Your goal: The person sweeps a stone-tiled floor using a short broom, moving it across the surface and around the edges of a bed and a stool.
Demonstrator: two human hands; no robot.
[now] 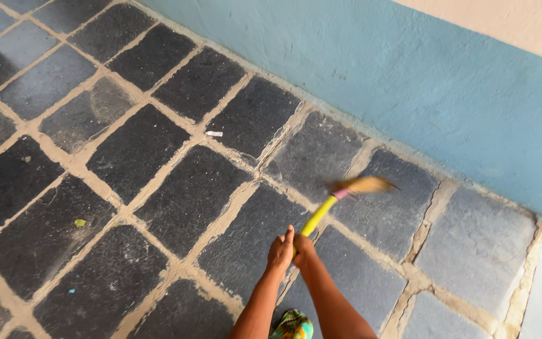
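Now both hands close on the lower end of the yellow broom handle (317, 216), left hand (281, 251) beside right hand (303, 248). Its blurred straw head (365, 185) is beyond them, over the dark stone floor (133, 150) near the blue wall (409, 81); both forearms reach forward, close together.

Bare forearms, no sleeves; multicoloured patterned garment (292, 326) below.
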